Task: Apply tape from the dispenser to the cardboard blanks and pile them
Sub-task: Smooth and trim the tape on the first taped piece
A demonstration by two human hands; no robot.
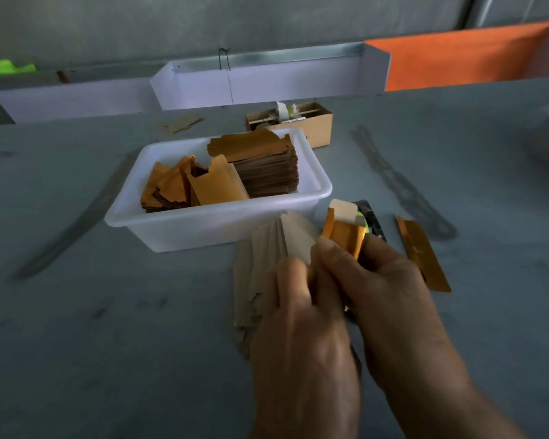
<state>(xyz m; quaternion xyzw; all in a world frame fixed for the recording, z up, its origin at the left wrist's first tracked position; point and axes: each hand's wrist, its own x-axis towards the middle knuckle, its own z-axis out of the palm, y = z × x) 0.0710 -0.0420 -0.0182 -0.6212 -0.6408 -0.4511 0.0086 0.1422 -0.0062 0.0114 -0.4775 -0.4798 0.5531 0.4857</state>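
2 hands (346,299) hold 1 orange blank (344,237); 1 tub (210,224).

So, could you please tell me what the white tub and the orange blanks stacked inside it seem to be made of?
The white tub looks like moulded plastic: smooth, slightly translucent walls with a rounded, rolled rim. The orange blanks look like thin cardboard with a glossy orange face; the stack's edges show dull brown layers.
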